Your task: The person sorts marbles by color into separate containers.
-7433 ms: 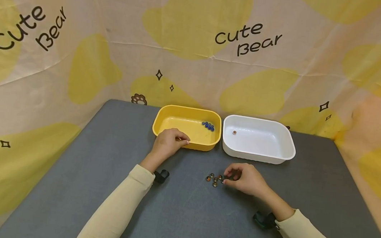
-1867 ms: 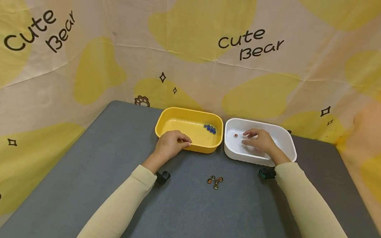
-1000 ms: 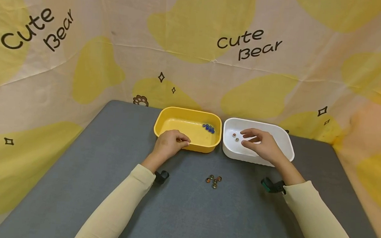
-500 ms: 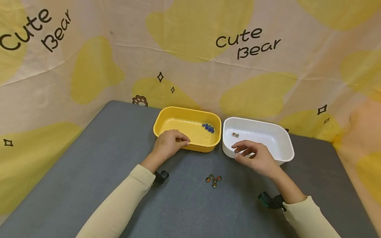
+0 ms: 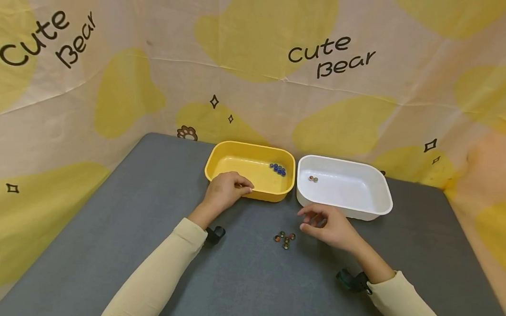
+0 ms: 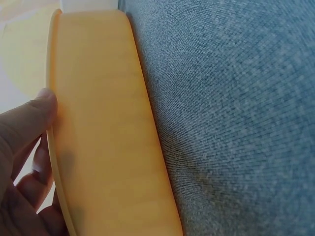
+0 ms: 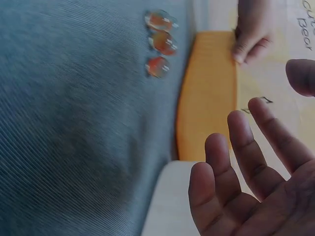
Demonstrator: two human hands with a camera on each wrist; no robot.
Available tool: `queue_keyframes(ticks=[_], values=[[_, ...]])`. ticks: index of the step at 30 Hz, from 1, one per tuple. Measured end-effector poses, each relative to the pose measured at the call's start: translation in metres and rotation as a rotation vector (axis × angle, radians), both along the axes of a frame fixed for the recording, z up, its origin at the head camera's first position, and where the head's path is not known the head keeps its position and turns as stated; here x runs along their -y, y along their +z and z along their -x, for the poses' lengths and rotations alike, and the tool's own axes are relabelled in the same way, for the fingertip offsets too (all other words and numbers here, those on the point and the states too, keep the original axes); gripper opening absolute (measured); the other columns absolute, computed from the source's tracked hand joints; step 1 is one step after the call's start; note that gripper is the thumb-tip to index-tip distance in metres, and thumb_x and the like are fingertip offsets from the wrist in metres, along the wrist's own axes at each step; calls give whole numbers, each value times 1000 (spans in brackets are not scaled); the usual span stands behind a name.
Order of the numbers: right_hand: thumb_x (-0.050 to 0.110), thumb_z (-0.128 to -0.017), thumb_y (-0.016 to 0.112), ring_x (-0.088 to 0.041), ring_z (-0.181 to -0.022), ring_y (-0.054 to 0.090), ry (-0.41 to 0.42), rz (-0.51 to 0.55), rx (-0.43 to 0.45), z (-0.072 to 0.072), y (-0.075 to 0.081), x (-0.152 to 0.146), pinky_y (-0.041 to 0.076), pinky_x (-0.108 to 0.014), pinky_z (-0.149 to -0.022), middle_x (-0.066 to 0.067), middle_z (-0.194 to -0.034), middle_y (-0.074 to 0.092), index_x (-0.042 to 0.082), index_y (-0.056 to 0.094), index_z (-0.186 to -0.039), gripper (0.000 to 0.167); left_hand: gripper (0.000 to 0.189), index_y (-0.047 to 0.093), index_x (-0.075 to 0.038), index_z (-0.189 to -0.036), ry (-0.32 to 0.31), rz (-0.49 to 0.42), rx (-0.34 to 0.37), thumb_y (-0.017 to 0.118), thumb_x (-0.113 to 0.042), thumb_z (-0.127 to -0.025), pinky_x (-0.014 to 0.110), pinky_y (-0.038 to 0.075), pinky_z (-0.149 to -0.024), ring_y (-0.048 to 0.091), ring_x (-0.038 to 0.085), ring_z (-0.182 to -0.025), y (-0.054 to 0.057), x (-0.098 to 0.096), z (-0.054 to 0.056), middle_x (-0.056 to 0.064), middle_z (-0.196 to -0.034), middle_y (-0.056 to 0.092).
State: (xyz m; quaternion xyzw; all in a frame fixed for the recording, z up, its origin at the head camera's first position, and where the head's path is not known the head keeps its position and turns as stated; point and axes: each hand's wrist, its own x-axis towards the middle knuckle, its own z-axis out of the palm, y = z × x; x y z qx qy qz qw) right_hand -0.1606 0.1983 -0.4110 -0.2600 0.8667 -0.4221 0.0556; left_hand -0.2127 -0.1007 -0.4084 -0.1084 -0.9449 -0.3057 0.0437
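Note:
My left hand (image 5: 223, 192) holds the near rim of a yellow plastic bin (image 5: 239, 167); in the left wrist view its thumb (image 6: 45, 105) presses the outer side and the other fingers go inside. Several blue glass marbles (image 5: 277, 169) lie clustered at the bin's right end. Above the table just in front of a white bin (image 5: 346, 182), my right hand (image 5: 328, 226) has relaxed, spread fingers and holds nothing. Left of its fingertips, several clear marbles with orange and dark swirls (image 5: 286, 240) sit grouped on the cloth. Two similar marbles (image 5: 313, 179) rest inside the white bin.
Both bins stand side by side near the back of the grey cloth-covered table (image 5: 246, 282). Behind them hangs a yellow-patterned fabric backdrop (image 5: 259, 44). Each wrist wears a dark strap device, such as the right one (image 5: 353, 280).
A second swirled marble has gone from the table group into the white bin, released by my right hand. That hand has since drawn back toward the group. My left hand stays on the rim.

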Motion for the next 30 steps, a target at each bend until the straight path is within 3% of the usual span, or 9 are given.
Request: queue_keyframes(ticks=[5,16,30], values=[[19,-83,75,-7,-68,58,40,-47,12,-2,-10,6,50,-24,-60,3,-83,64,10,70,-103,22,12,79,-24,-92,1,1,-4,74,-32,-84,31,51,-73,64,11,-80,0,0,0,-5,-91,71],[20,-80,75,-2,-63,52,18,-229,18,-7,-21,13,45,-21,-58,9,-77,61,17,71,-96,16,12,79,-23,-92,3,7,-2,74,-32,-84,31,50,-73,63,12,-80,1,-1,0,-5,-91,71],[15,-78,77,0,-61,50,-14,-264,-18,-8,-27,20,42,-19,-57,10,-72,61,17,72,-90,13,13,79,-23,-92,8,0,5,75,-31,-84,31,51,-74,63,12,-80,1,-1,-1,-4,-91,71]])
